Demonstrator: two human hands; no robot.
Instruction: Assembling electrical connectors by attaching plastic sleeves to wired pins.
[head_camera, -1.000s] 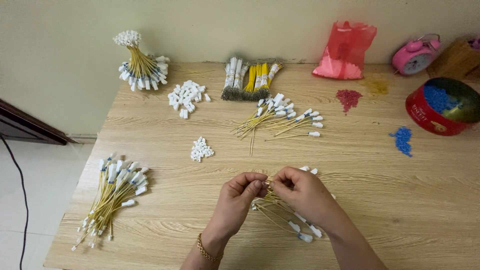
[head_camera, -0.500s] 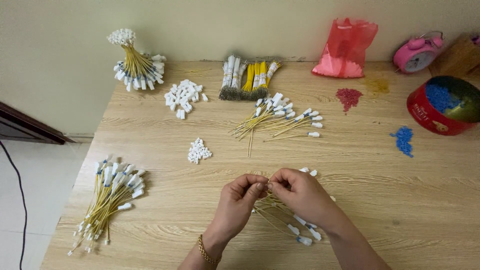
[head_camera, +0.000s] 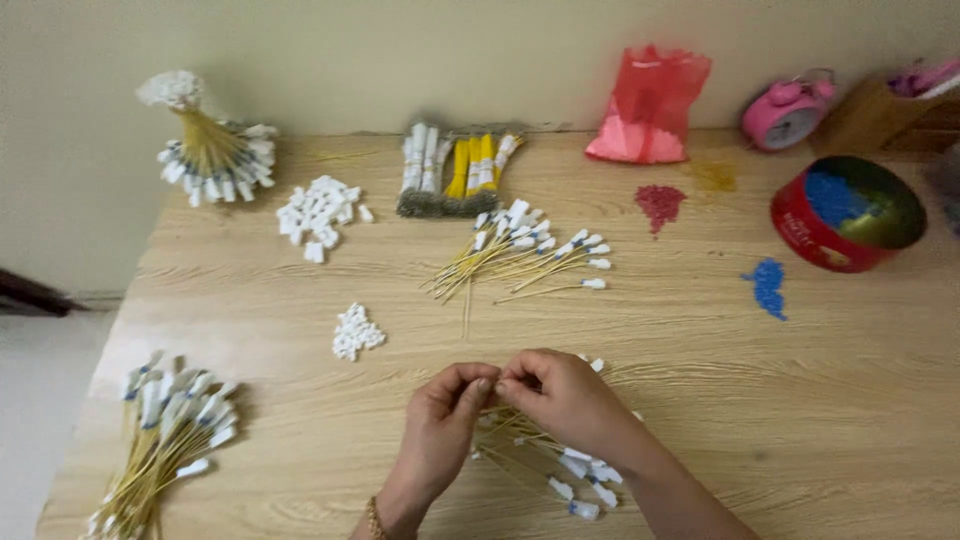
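Observation:
My left hand (head_camera: 447, 415) and my right hand (head_camera: 560, 398) meet fingertip to fingertip near the front of the wooden table (head_camera: 700, 400). Both pinch something small between them; it is too hidden to name, likely one thin yellow stick with a white tip. Under my right hand lies a loose pile of such sticks (head_camera: 560, 470). A small heap of white caps (head_camera: 355, 332) sits just beyond my left hand.
More yellow sticks lie at mid-table (head_camera: 530, 255), front left (head_camera: 165, 440) and bundled at the back left (head_camera: 205, 150). A bigger heap of white caps (head_camera: 318, 212), tied bundles (head_camera: 455, 175), a red bag (head_camera: 650, 105), a pink clock (head_camera: 787, 112), a red tin (head_camera: 848, 212), and blue (head_camera: 768, 285) and red (head_camera: 659, 203) granules lie behind.
Both hands stay pinched together over the stick pile, with only slight finger movement. The view has shifted a little.

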